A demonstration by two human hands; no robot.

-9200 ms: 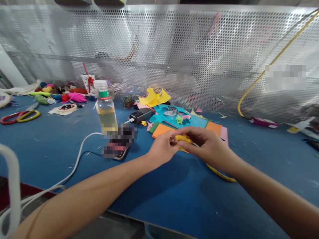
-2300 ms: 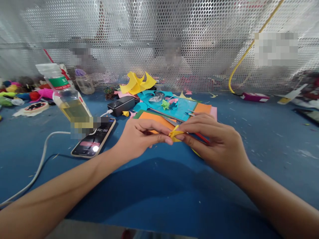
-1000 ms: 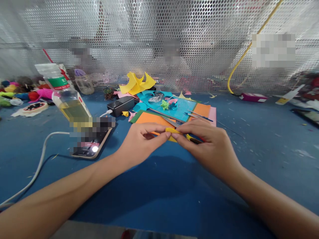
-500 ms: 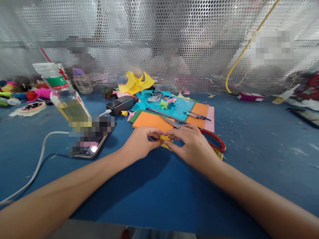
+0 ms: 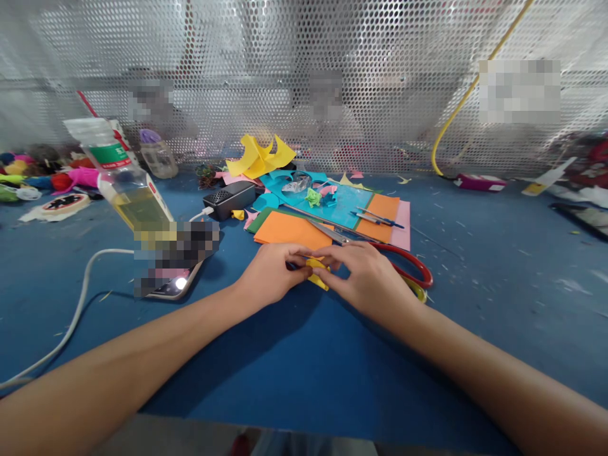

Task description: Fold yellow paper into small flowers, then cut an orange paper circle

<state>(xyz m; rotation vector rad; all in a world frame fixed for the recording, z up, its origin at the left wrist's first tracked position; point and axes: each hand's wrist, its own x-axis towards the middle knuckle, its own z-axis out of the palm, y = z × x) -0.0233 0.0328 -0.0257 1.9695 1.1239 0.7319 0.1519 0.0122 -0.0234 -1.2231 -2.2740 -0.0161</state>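
The grip of the left hand (image 5: 270, 272) and that of the right hand (image 5: 370, 275) face each other above the near part of a blue desk (image 5: 285, 361), thumbs and forefingers clamped on a small yellow paper (image 5: 320, 280), which lies between them, partly hidden by the fingers. Just beyond the grip rests orange paper (image 5: 289, 229); to the right, partly behind the right hand, lie scissors (image 5: 412, 258) with red and yellow handles. Farther beyond the grip, a light-blue sheet (image 5: 349, 209) carries paper scraps (image 5: 313, 197), with pens (image 5: 377, 218) near its right side. To the left of the grip are a phone (image 5: 178, 288), a white cable (image 5: 85, 285), a black box (image 5: 230, 199) and a bottle (image 5: 121, 164) of yellowish liquid. The desk surface, flecked with fine shreds right of the grip, extends back to a perforated metal screen (image 5: 266, 57); before it, far right of the grip, a yellow cord (image 5: 456, 111) descends near a purple box (image 5: 479, 183).
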